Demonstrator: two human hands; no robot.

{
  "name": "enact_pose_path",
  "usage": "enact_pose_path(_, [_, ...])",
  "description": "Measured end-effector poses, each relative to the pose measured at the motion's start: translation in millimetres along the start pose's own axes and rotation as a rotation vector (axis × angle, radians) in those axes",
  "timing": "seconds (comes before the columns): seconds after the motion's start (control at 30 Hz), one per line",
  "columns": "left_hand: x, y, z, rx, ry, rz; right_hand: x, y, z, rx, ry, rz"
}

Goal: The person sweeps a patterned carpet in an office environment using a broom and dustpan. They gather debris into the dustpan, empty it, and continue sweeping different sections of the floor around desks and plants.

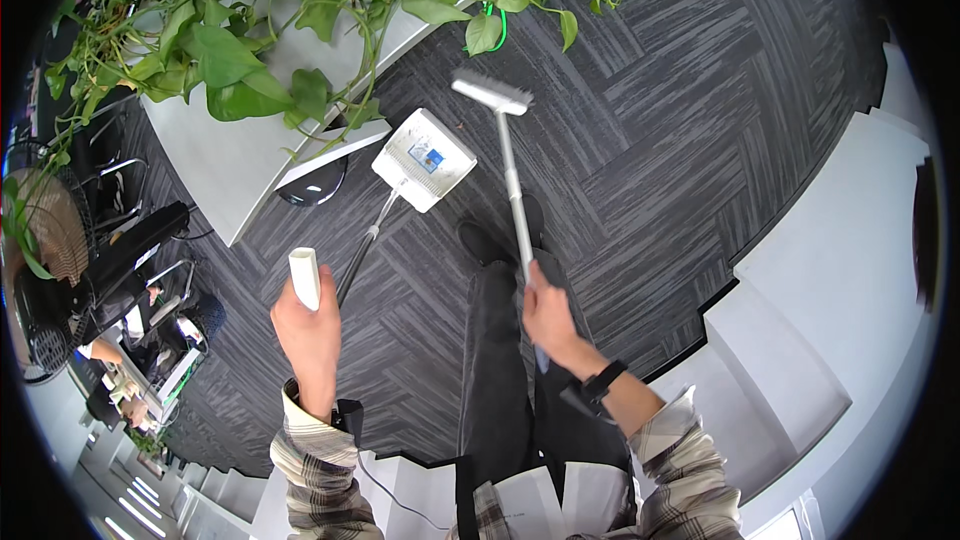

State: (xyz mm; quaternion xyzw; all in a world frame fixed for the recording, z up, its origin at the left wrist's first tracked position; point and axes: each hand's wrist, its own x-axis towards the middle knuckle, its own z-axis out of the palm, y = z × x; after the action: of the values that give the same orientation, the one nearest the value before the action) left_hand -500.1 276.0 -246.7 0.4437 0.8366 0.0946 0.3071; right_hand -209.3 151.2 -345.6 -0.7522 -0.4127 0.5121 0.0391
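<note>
My left hand [307, 330] grips the white end of a long-handled dustpan's pole. The dark pole [356, 262] runs from it to the white dustpan pan [439, 139], which lies on the carpet and bears a blue-printed sticker. My right hand [551, 315] is closed around the light grey handle [514, 184] of a broom. The white broom head [491, 95], with grey bristles on its far side, is at the carpet to the right of the dustpan, apart from it. A small brown speck [460, 125] lies on the carpet between the two.
A white desk [217, 157] with trailing green vines [240, 67] stands at upper left. Beneath its edge is a dark rounded object [315, 184]. A bright green cord [499, 26] loops near the desk. Chairs [142, 270] and a person's arm show at far left; white wall sections [810, 240] line the right.
</note>
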Motion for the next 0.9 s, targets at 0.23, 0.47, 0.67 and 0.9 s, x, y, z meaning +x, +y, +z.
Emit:
enact_pose_path(0.23, [0.8,-3.1,-1.3,-0.007,0.008,-0.017,-60.9,-17.6,-33.5,0.705,-0.191,0.431])
enact_pose_path(0.47, [-0.2,-3.0,-0.4,-0.021,-0.003,-0.006,-5.1,14.9,-55.8,0.104,0.124,0.052])
enact_pose_path(0.67, [-0.7,3.8,5.7,-0.023,-0.005,-0.032,9.2,24.4,6.3,0.014,0.101,0.018])
enact_pose_path(0.9, [1.0,0.7,2.7,-0.019,0.006,-0.047,-45.3,-13.1,-38.0,0.840,-0.268,0.521])
